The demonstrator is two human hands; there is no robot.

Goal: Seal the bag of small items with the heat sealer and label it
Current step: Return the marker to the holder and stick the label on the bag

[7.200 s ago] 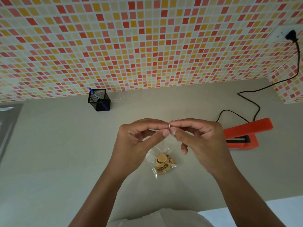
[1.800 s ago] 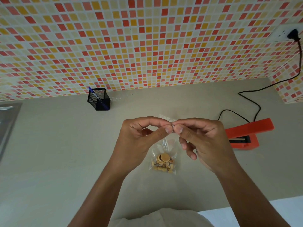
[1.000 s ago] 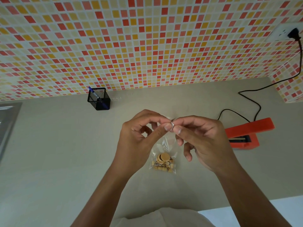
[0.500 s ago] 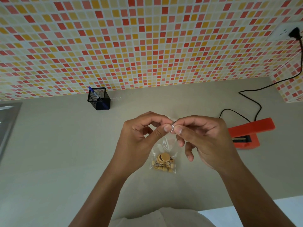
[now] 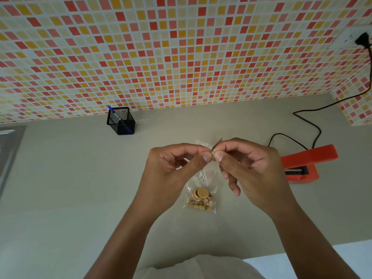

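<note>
L hand [image 5: 171,174] is up over the counter [image 5: 60,198]. Its thumb + forefinger are curled in and pinch a small pale scrap [image 5: 212,155] at the tips, w/ the other fingers tucked loosely behind. R hand [image 5: 253,170] mirrors it from the other side, thumb + forefinger nipped on the same scrap, so both sets of tips meet w/ the scrap btwn them. R middle, ring and little fingers hang curled below, holding nothing. A thin grey sliver pokes up just past the R forefinger. From my end I can't tell what the scrap is; too small.

Bag [image 5: 207,176], clear plastic, lies flat on the counter right under the hands. Whether either hand brushes it I can't tell. The small items [image 5: 201,198] inside, tan discs + little tan cylinders, are bunched at the end nearer me. The bag's far end shows as a clear strip just beyond the fingertips.

Heat sealer [image 5: 302,164], orange-red, sits on the counter to the R of the R hand, near but apart, arm raised. Its black cord [image 5: 320,128] runs to a plug in the wall socket [image 5: 350,37], top R. A black mesh pen pot [image 5: 122,125] w/ a blue pen [image 5: 113,112] stands at the back by the tiled wall [image 5: 181,47], L of centre. A steel sink edge [image 5: 8,154] shows at far L.
</note>
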